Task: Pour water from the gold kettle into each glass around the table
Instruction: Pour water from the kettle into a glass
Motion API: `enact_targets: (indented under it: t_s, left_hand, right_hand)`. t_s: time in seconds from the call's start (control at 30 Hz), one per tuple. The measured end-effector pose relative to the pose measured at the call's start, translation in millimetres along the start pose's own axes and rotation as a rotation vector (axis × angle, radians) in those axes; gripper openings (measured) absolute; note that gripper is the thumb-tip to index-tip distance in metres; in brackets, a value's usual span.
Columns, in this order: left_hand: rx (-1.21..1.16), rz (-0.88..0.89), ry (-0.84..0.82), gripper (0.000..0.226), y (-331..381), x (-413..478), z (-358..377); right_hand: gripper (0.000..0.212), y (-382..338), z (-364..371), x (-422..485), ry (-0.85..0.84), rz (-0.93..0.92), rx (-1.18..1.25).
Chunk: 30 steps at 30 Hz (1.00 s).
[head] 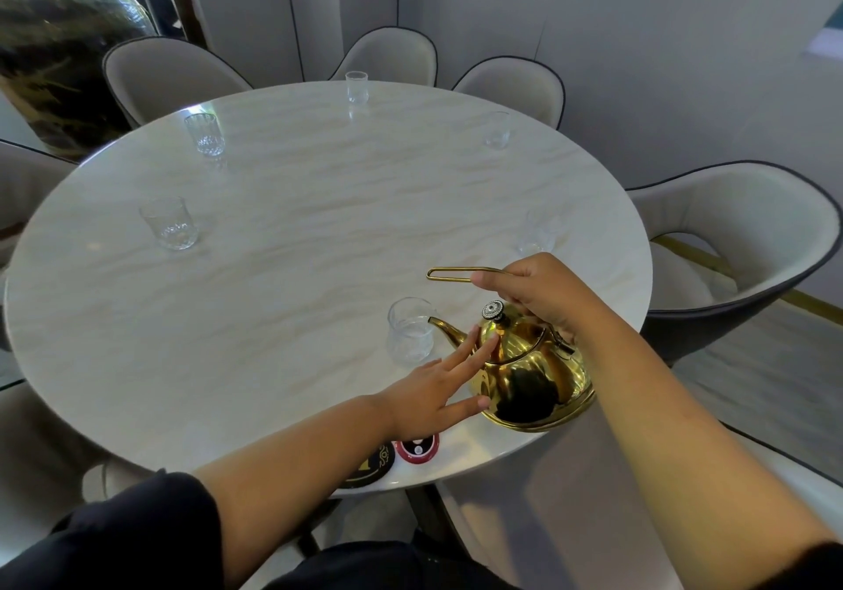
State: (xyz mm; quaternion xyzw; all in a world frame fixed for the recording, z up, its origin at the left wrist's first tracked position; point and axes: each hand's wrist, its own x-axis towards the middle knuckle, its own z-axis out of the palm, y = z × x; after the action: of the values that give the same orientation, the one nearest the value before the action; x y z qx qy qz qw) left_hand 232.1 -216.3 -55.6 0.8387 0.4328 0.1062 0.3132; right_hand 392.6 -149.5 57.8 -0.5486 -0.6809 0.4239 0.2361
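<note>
Beside a ribbed glass, right hand grips shiny gold kettle.

I count six glasses: a glass at top centre, a glass and a glass on the left, a glass and a glass on the right, and a glass low in the middle. One kettle. One table. Two discs at the bottom: a black disc and a red disc. Four chairs show plainly: a chair upper left, a chair and a chair at the top, and a chair at right.
</note>
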Motion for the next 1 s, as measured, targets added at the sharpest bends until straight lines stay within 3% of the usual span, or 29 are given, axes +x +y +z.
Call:
enact_targets:
  t_s: [1.0]
  left_hand:
    - [0.009, -0.012, 0.022, 0.066, 3.2, 0.8, 1.8]
  right_hand:
    - [0.049, 9.0, -2.9, 2.9, -0.009, -0.01, 0.069]
